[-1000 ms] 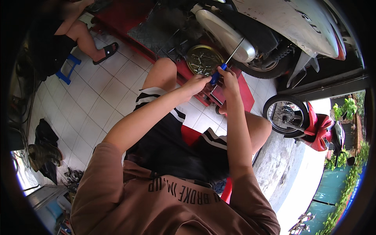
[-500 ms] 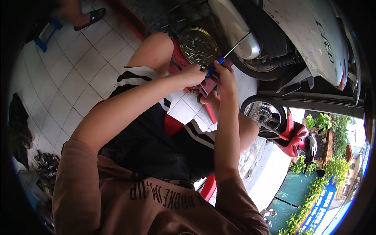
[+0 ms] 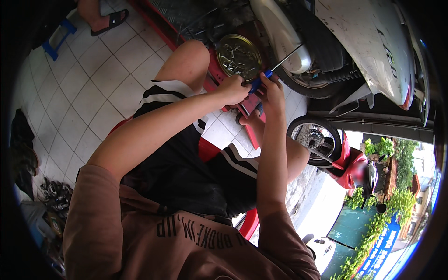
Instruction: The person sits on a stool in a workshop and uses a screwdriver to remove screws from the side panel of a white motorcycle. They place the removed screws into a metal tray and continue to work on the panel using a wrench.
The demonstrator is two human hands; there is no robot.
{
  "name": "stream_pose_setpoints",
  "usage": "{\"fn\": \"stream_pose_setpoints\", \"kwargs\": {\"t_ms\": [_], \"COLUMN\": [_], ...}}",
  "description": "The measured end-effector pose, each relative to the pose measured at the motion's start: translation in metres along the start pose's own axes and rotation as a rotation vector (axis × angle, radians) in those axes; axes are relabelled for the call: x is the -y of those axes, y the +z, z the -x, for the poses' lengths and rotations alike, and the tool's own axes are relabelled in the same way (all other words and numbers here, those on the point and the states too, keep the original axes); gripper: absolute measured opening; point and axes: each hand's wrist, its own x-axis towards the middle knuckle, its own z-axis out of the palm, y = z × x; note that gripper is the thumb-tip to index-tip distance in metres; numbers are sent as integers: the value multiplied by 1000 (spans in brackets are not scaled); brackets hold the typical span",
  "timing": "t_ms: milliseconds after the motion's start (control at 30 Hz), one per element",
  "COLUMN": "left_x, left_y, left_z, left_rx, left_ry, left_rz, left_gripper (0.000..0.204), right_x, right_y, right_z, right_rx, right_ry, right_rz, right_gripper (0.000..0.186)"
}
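I record little shift over the past half-second, suggesting steady handling: the right grip (image 3: 273,95) stays clenched around the screwdriver (image 3: 255,86), near the tin (image 3: 255,63), aimed far-right towards the scooter (image 3: 368,51), and whether the left grip (image 3: 233,90), curled at its near end, grasps it I cannot tell.

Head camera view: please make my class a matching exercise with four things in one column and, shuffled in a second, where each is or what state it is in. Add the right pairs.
Things
1. Screwdriver with a blue handle and slim metal shaft
2. Round, gold-rimmed dish
3. Low blue plastic stool
4. Red motorbike with a spoked wheel

Places and states
A. On the pale tiled floor, at the upper left
B. Gripped by the left hand and right hand
C. Well to the right of both hands
D. Holding small metal pieces

Pairs: 1-B, 2-D, 3-A, 4-C
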Motion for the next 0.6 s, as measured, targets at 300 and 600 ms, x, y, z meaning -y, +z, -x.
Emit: {"fn": "stream_pose_setpoints", "kwargs": {"t_ms": [300, 600], "left_x": [-8, -29], "left_y": [-2, -13], "left_z": [8, 20], "left_rx": [-2, 476], "left_ry": [-11, -258], "left_rz": [44, 658], "left_gripper": [26, 47], "right_x": [3, 12], "right_y": [6, 5], "right_z": [4, 10], "right_rx": [-59, 55], "right_ry": [-43, -233], "right_rz": [8, -262], "right_gripper": [18, 22]}}
